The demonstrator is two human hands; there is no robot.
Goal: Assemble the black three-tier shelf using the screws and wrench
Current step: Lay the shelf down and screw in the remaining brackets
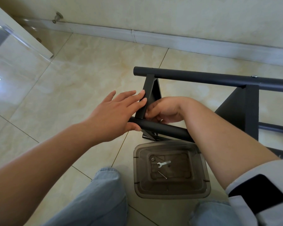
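Pale floor tiles (91, 66) carry everything; nearest, a tinted bin (171, 191) holds the wrench (163, 164); beyond, the left hand (114, 111) presses straight fingers against the black shelf frame's (149, 98) crosspiece; the right hand (165, 110) pinches its joint, probably seating a screw; tightening needs the wrench next.
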